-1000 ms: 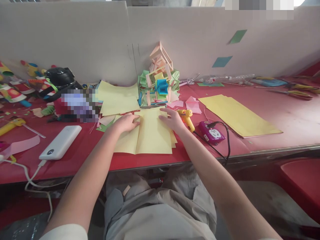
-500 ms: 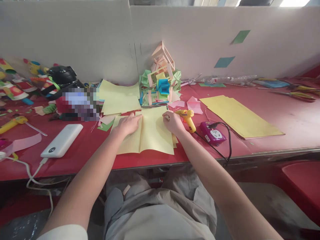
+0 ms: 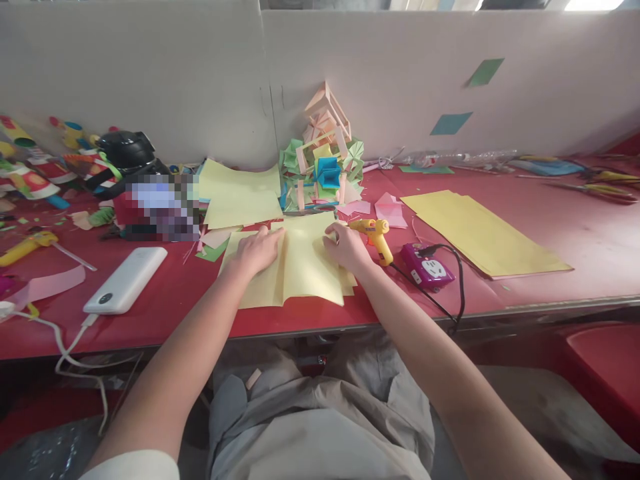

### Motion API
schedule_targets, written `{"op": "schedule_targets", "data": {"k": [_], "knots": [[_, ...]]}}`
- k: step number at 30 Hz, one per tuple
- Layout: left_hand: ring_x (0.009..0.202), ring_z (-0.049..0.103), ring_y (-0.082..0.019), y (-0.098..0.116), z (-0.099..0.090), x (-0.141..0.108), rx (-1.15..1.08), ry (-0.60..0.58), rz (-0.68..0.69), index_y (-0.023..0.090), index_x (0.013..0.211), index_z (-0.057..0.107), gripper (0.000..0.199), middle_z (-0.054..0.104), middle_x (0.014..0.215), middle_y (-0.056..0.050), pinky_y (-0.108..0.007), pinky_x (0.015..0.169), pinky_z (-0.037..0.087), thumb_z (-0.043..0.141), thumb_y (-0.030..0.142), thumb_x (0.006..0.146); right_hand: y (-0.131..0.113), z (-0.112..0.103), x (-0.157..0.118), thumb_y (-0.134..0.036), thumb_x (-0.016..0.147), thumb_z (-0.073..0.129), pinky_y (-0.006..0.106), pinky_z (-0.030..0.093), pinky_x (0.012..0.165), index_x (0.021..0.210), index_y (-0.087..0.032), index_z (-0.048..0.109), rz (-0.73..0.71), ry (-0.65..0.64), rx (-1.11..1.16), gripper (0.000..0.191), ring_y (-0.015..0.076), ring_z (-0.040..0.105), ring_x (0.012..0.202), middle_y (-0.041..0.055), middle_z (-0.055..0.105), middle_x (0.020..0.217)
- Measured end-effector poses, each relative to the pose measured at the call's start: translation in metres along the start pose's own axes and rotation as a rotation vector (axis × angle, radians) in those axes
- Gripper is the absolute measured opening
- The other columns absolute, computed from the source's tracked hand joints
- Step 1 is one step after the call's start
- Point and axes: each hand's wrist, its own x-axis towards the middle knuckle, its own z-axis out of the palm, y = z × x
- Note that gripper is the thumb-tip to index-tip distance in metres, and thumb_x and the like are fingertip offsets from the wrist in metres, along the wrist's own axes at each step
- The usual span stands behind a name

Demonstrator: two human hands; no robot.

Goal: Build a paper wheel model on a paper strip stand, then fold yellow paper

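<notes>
A pale yellow sheet of paper (image 3: 313,267) lies before me on the red table, with a crease running down it and its right half bowed up. My left hand (image 3: 260,251) rests flat on the left half, its fingers stretched toward the crease. At the right edge my right hand (image 3: 345,244) is closed, thumb and forefinger pinching the paper. More yellow paper shows beneath the sheet at the lower right. A yellow glue gun (image 3: 375,235) lies just right of my right hand.
Folded paper shapes (image 3: 327,172) are piled against the wall behind the sheet. Another yellow sheet (image 3: 243,197) lies at back left, a yellow paper stack (image 3: 485,233) at right. A purple power socket (image 3: 427,267) with a black cord and a white power bank (image 3: 125,280) flank the work.
The right half of the sheet has lifted and curled more, its lower right corner shifting slightly left. My right hand has moved a little left; my left hand stays in place.
</notes>
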Motion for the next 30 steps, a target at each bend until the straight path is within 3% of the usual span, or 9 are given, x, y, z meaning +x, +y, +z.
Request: {"op": "schedule_targets", "data": {"k": [3, 5, 8, 11, 14, 20, 24, 30], "knots": [[0.106, 0.066, -0.034, -0.005, 0.001, 0.002, -0.022, 0.052, -0.031, 0.033, 0.155, 0.037, 0.054, 0.060, 0.124, -0.014, -0.045, 0.084, 0.051, 0.026, 0.033, 0.102, 0.000, 0.001, -0.001, -0.038, 0.082, 0.065, 0.032, 0.047, 0.076, 0.127, -0.016, 0.062, -0.001, 0.032, 0.144, 0.049, 0.0212, 0.059, 0.077, 0.0034, 0.060, 0.082], [0.109, 0.064, -0.035, -0.009, 0.001, 0.002, -0.029, 0.100, -0.041, 0.029, 0.155, 0.038, 0.054, 0.060, 0.125, -0.015, -0.045, 0.084, 0.052, 0.030, 0.034, 0.101, 0.001, 0.003, -0.001, -0.035, 0.082, 0.065, 0.032, 0.047, 0.075, 0.132, -0.017, 0.060, -0.007, 0.030, 0.213, 0.053, 0.0191, 0.058, 0.075, 0.0022, 0.059, 0.083], [0.116, 0.061, -0.033, -0.014, 0.000, 0.001, -0.025, 0.177, -0.003, 0.024, 0.142, 0.055, 0.046, 0.061, 0.128, -0.015, -0.044, 0.091, 0.051, 0.036, 0.031, 0.100, 0.002, 0.005, 0.001, -0.025, 0.083, 0.060, 0.031, 0.047, 0.075, 0.133, -0.017, 0.062, -0.005, 0.029, 0.231, 0.051, 0.0169, 0.056, 0.071, 0.0022, 0.058, 0.083], [0.125, 0.056, -0.030, -0.015, 0.003, 0.000, -0.042, 0.166, 0.120, 0.023, 0.129, 0.065, 0.041, 0.060, 0.137, -0.011, -0.042, 0.102, 0.047, 0.037, 0.032, 0.101, 0.002, 0.006, 0.002, -0.029, 0.086, 0.060, 0.032, 0.048, 0.076, 0.133, -0.017, 0.065, -0.016, 0.063, 0.221, 0.048, 0.0165, 0.054, 0.070, 0.0029, 0.059, 0.082], [0.131, 0.054, -0.027, -0.015, 0.009, 0.000, -0.087, 0.126, 0.144, 0.021, 0.136, 0.060, 0.044, 0.055, 0.147, -0.010, -0.041, 0.106, 0.045, 0.032, 0.032, 0.102, 0.002, 0.006, 0.003, -0.037, 0.085, 0.064, 0.033, 0.049, 0.078, 0.133, -0.017, 0.066, -0.029, 0.083, 0.235, 0.051, 0.0162, 0.053, 0.069, 0.0027, 0.058, 0.082], [0.135, 0.050, -0.029, -0.006, 0.015, -0.001, -0.046, 0.154, 0.065, 0.021, 0.144, 0.051, 0.047, 0.049, 0.153, -0.011, -0.044, 0.107, 0.043, 0.029, 0.031, 0.103, 0.004, 0.008, 0.003, -0.026, 0.085, 0.058, 0.032, 0.050, 0.076, 0.137, -0.017, 0.064, -0.040, 0.067, 0.203, 0.053, 0.0160, 0.052, 0.066, 0.0014, 0.057, 0.077], [0.133, 0.050, -0.030, 0.004, 0.012, -0.006, -0.032, 0.171, 0.000, 0.022, 0.140, 0.053, 0.044, 0.048, 0.153, -0.012, -0.048, 0.105, 0.043, 0.029, 0.031, 0.103, 0.004, 0.007, 0.002, -0.026, 0.085, 0.058, 0.033, 0.051, 0.078, 0.134, -0.016, 0.066, -0.060, 0.077, 0.203, 0.050, 0.0170, 0.055, 0.071, 0.0049, 0.064, 0.085], [0.127, 0.055, -0.030, 0.005, 0.012, -0.005, -0.037, 0.180, 0.014, 0.023, 0.126, 0.060, 0.038, 0.055, 0.146, -0.011, -0.048, 0.102, 0.045, 0.031, 0.029, 0.102, 0.005, 0.005, 0.004, -0.016, 0.086, 0.054, 0.035, 0.050, 0.084, 0.126, -0.013, 0.070, -0.033, 0.049, 0.115, 0.044, 0.0205, 0.061, 0.084, 0.0117, 0.070, 0.100]]}}
